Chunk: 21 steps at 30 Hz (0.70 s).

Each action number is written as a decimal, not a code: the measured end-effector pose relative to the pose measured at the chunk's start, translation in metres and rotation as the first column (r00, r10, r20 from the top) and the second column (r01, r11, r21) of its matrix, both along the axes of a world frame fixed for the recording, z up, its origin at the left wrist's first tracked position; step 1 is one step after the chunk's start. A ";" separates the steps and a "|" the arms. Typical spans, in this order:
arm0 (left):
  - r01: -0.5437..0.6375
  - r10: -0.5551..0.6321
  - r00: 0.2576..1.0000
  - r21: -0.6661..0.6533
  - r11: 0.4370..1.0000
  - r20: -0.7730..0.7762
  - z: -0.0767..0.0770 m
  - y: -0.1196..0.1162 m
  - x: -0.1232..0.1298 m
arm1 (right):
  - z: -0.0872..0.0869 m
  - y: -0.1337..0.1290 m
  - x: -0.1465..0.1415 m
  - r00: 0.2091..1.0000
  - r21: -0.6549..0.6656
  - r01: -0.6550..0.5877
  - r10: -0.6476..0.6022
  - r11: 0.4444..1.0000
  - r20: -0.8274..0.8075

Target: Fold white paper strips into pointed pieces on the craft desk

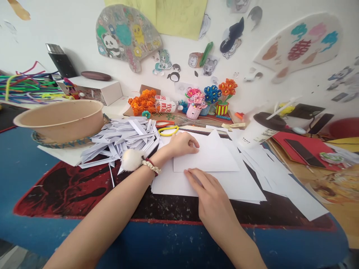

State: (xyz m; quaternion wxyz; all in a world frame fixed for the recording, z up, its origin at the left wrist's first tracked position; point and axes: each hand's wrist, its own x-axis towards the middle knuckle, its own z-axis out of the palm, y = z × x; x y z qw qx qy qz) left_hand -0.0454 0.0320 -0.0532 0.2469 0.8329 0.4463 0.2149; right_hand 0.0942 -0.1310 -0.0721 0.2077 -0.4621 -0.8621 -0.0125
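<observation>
A folded white sheet (pixel 210 158) lies on a stack of white paper (pixel 246 186) in the middle of the desk. My left hand (pixel 183 144) rests at the sheet's left part, its fingers curled together; whether they pinch the paper is hidden. At the sheet's lower edge, my right hand (pixel 209 188) lies with fingers extended and fingertips on the paper. Left of the stack is a pile of folded paper strips (pixel 129 138). Yellow-handled scissors (pixel 168 130) lie behind my left hand.
A beige basin (pixel 60 121) stands at the left. A lidded cup with a straw (pixel 260 129) is at the right, near loose paper sheets (pixel 303 198). Pipe-cleaner flowers (pixel 193 99) line the back. A black-and-red mat (pixel 75 190) covers part of the blue desk (pixel 17 164).
</observation>
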 end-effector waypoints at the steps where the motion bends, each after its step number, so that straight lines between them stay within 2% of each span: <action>1: -0.002 0.002 1.000 0.000 1.000 0.003 0.000 0.000 0.000 | 0.002 0.001 0.000 1.000 -0.007 -0.010 0.010 1.000 0.010; 4: -0.008 0.008 1.000 0.000 1.000 0.012 -0.001 0.001 0.000 | 0.003 0.000 0.001 1.000 -0.014 -0.003 0.003 1.000 0.000; 10: 0.002 -0.003 1.000 0.006 1.000 0.022 -0.003 0.002 -0.001 | -0.007 -0.008 0.017 0.987 0.045 0.147 -0.143 0.988 -0.066; 14: -0.001 0.001 1.000 0.004 1.000 0.023 -0.002 0.003 -0.001 | -0.007 -0.008 0.022 0.991 0.042 0.123 -0.120 0.992 -0.059; 21: 0.012 -0.013 1.000 0.012 1.000 0.022 -0.001 0.002 -0.002 | 0.000 -0.001 0.021 0.998 0.083 0.038 -0.042 0.996 0.044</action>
